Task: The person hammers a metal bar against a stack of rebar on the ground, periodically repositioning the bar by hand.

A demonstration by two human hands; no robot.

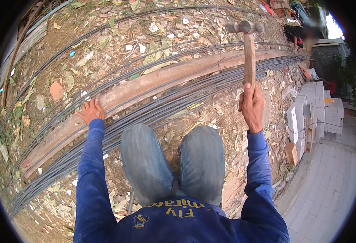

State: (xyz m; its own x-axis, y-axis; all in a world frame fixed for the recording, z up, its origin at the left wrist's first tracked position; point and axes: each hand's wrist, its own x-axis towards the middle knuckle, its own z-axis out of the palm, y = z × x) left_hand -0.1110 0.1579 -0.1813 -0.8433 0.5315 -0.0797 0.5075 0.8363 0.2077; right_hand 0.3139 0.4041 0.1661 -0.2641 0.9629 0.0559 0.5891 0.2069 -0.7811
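My right hand [252,104] is wrapped around the lower end of a wooden-handled hammer [249,54], raised with its dull metal head pointing away from me. Fingers spread, my left hand [91,110] rests on a long, worn wooden plank [133,86] lying across the ground. Thin ribbed steel rods [174,94] run in a thick bundle along the plank's near side, beside my knees. A few more rods pass along and over the plank close to my left fingers. Whether those fingers press on a rod as well is hard to make out.
Dry leaves and broken tile pieces litter the soil. At right, white blocks [303,109] are stacked beside a paved strip [327,174], with a brown brick [291,153] near its edge. Another person [294,35] is at the far right. Loose rods [117,20] curve across the far side.
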